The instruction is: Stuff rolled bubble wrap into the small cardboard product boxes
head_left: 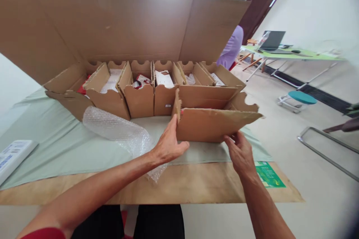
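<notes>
A small brown cardboard box [209,121] lies tilted on the table in front of me, its flap sticking out to the right. My left hand [169,143] grips its left edge, fingers up along the side and thumb under the front. My right hand [239,151] holds the bottom right edge, fingers curled beneath it. Behind it a large open cardboard carton [106,26] holds a row of similar small boxes [139,99], some with white and red items inside.
A crumpled sheet of bubble wrap [120,130] lies left of my hands on a pale green cloth [56,149]. A white packet [12,155] sits at the far left, a green label [269,174] at the table's right corner. A person in purple [232,46], a desk with a laptop [272,41] and a stool [301,98] stand at the right.
</notes>
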Available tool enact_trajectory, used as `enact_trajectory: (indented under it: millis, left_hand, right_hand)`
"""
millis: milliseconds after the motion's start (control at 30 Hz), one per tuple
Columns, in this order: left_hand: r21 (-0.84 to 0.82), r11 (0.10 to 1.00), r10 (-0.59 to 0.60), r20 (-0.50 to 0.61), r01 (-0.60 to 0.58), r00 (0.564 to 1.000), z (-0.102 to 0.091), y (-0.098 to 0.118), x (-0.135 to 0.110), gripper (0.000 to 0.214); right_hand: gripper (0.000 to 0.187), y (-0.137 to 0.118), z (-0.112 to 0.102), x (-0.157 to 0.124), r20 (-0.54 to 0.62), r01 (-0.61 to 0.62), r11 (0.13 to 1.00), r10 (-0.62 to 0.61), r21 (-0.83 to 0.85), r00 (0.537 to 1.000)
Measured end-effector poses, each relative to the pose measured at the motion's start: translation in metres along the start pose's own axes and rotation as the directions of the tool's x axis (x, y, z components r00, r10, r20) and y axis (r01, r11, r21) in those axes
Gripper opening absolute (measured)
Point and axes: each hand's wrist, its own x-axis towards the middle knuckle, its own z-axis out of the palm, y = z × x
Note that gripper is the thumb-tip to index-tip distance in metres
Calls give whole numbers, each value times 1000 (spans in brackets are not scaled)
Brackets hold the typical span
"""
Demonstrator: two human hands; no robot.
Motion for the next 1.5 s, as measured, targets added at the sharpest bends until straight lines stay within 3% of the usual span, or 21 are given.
enact_trajectory:
  millis: [100,167,267,333,367,433,500,533,567,633,733,800,867,933,1000,1100,1233,1367,1500]
  left_hand:
    - [40,999,-17,46,15,999,-2,4,3,105]
    - [143,988,55,54,-63,997,-19,5,-10,90]
    - [361,911,236,-56,-201,970,-66,1,-51,52]
    - [489,855,307,-206,-174,929,-103,-8,-84,32]
    - [534,838,292,-270,-110,918,-119,-13,-100,27]
    - [584,811,215,-344,29,914,-143,-23,-127,22]
    - [599,795,137,-341,102,930,-152,-30,-146,22]
    - [599,794,116,-323,108,939,-153,-33,-153,22]
    - [596,797,106,-305,103,946,-152,-34,-158,23]
    - [583,807,101,-290,92,952,-150,-35,-165,26]
    - [559,820,81,-320,119,944,-154,-35,-172,33]
    - [548,824,69,-345,141,936,-160,-36,-177,36]
    - [548,823,67,-354,149,933,-164,-40,-181,35]
    - [573,809,90,-340,130,936,-162,-43,-182,34]
    - [620,781,144,-293,73,945,-156,-44,-181,35]
    - [690,723,229,-195,-33,954,-150,-39,-174,40]
    - [769,633,282,-131,-82,950,-158,-27,-158,60]
    - [805,583,319,-104,-109,942,-167,-12,-143,68]
    - [778,607,277,-16,-162,961,-164,-11,-137,48]
  right_hand:
    - [55,9,-3,-5,-37,-40,999,39,-9,999]
    - [66,11,-7,-20,-76,-76,996,73,-41,994]
    - [66,0,-11,-60,-132,-40,985,18,-165,991]
    - [52,-17,-3,-90,46,169,958,-163,-231,986]
    - [45,-27,6,-104,193,321,921,-281,-223,940]
    - [44,-48,35,-123,460,605,787,-496,-120,736]
    - [48,-66,71,-130,578,750,660,-597,-40,556]
    - [45,-72,88,-129,594,785,620,-625,-17,506]
    - [39,-78,101,-127,582,800,600,-652,3,486]
    - [30,-88,116,-120,510,781,623,-684,37,522]
    - [22,-102,108,-116,413,704,706,-666,79,621]
    - [20,-106,96,-121,465,701,709,-648,79,603]
    - [30,-102,91,-129,574,744,668,-623,35,532]
    - [30,-90,97,-135,625,789,613,-605,-30,494]
    - [24,-77,108,-135,604,794,604,-610,-64,513]
    - [27,-75,115,-126,565,708,706,-575,-23,592]
    - [24,-107,90,-114,557,590,806,-511,46,655]
    - [27,-138,55,-108,606,503,859,-450,94,656]
    - [32,-138,39,-103,680,385,915,-358,119,640]
